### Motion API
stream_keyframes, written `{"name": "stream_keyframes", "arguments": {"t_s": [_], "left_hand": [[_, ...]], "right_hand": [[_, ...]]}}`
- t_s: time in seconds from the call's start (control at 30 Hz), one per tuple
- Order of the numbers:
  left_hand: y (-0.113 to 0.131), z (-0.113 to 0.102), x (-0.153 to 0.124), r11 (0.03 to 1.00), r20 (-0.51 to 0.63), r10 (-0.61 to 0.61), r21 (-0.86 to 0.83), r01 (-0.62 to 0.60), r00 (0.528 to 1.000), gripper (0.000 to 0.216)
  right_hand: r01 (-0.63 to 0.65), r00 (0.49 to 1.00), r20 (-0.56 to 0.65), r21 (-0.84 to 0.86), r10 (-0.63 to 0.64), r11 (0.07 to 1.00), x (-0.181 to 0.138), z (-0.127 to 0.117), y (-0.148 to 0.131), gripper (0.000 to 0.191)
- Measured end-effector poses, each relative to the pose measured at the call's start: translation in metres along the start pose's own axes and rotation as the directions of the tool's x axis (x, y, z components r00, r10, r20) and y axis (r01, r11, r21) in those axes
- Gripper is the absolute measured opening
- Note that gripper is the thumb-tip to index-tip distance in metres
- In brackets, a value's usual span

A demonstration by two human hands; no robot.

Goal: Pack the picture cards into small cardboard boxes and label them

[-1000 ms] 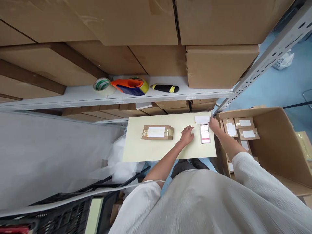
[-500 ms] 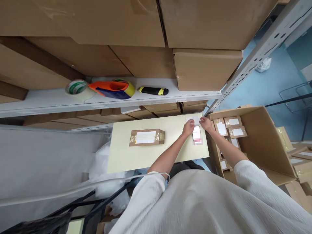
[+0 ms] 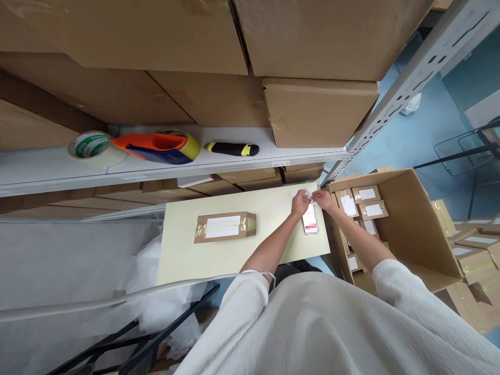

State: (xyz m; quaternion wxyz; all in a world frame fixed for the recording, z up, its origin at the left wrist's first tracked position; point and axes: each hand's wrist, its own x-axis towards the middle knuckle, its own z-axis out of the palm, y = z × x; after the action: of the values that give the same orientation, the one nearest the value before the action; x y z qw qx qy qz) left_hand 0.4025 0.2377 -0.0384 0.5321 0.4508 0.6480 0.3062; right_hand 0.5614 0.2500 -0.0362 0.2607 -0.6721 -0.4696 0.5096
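At the far right end of the cream tabletop [image 3: 183, 255], my left hand [image 3: 300, 203] and my right hand [image 3: 322, 199] nearly meet. Their fingers are closed on a small white paper slip [image 3: 308, 193], perhaps a label, whose print is too small to read. Just below them a smartphone [image 3: 310, 221] lies face up with its screen lit. Further left on the table is a taped cardboard parcel [image 3: 225, 227] bearing a white label, apart from both hands.
A big open carton [image 3: 422, 224] with several labelled small boxes stands right of the table. On the shelf [image 3: 269, 156] lie a tape roll [image 3: 91, 146], an orange and blue tape dispenser [image 3: 156, 146] and a utility knife [image 3: 232, 149]. A white cable [image 3: 117, 301] crosses at left.
My hands have drawn closer together, with the white slip now between their fingers. The whole view has shifted slightly; the parcel and phone keep their places on the table.
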Motion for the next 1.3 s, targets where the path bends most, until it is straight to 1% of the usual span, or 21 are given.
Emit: {"name": "stream_keyframes", "arguments": {"t_s": [0.17, 0.3, 0.47, 0.57, 0.63, 0.67, 0.73, 0.83, 0.97, 1.1, 1.2, 1.3], "left_hand": [[0.006, -0.006, -0.001, 1.0, 0.001, -0.001, 0.026, 0.001, 1.0, 0.033], [0.011, -0.012, -0.004, 0.998, 0.003, -0.016, 0.053, 0.016, 1.0, 0.035], [0.015, -0.021, -0.008, 0.994, 0.004, 0.009, 0.109, -0.009, 1.0, 0.036], [0.017, -0.026, -0.008, 0.987, -0.008, 0.037, 0.156, -0.035, 0.999, 0.035], [0.018, -0.031, -0.008, 0.983, -0.015, 0.05, 0.18, -0.046, 0.999, 0.033], [0.018, -0.034, -0.008, 0.981, -0.018, 0.055, 0.189, -0.051, 0.998, 0.031], [0.018, -0.041, -0.008, 0.977, -0.028, 0.063, 0.204, -0.056, 0.998, 0.029], [0.017, -0.053, -0.009, 0.973, -0.043, 0.052, 0.229, -0.041, 0.998, 0.029], [0.015, -0.072, -0.014, 0.955, -0.076, 0.023, 0.297, 0.0, 0.997, 0.03], [0.012, -0.092, -0.018, 0.942, -0.137, 0.0, 0.332, 0.046, 0.991, 0.03], [0.012, -0.105, -0.02, 0.941, -0.19, -0.024, 0.328, 0.086, 0.981, 0.031], [0.012, -0.116, -0.023, 0.939, -0.241, -0.042, 0.321, 0.121, 0.97, 0.032]], "right_hand": [[0.067, 0.995, 0.063, 0.063, -0.071, 0.996, 0.002, 0.002, -0.003, 0.016], [0.12, 0.988, 0.094, 0.009, -0.12, 0.993, 0.001, 0.003, -0.005, 0.017], [0.154, 0.987, 0.064, -0.092, -0.149, 0.984, -0.001, 0.004, -0.005, 0.014], [0.168, 0.985, 0.001, -0.197, -0.171, 0.966, -0.005, 0.001, -0.006, 0.019], [0.192, 0.976, -0.045, -0.298, -0.214, 0.935, -0.008, -0.003, -0.006, 0.022], [0.206, 0.97, -0.049, -0.348, -0.237, 0.915, -0.009, -0.005, -0.007, 0.022], [0.232, 0.964, -0.018, -0.431, -0.265, 0.872, -0.013, -0.01, -0.007, 0.024], [0.254, 0.96, 0.033, -0.522, -0.278, 0.814, -0.019, -0.017, -0.008, 0.034], [0.203, 0.971, 0.035, -0.638, -0.235, 0.743, -0.028, -0.022, -0.009, 0.04], [0.146, 0.981, 0.027, -0.746, -0.19, 0.649, -0.037, -0.024, -0.013, 0.046], [0.126, 0.986, 0.033, -0.79, -0.164, 0.6, -0.042, -0.024, -0.016, 0.048], [0.108, 0.99, 0.037, -0.81, -0.134, 0.576, -0.045, -0.024, -0.017, 0.046]]}}
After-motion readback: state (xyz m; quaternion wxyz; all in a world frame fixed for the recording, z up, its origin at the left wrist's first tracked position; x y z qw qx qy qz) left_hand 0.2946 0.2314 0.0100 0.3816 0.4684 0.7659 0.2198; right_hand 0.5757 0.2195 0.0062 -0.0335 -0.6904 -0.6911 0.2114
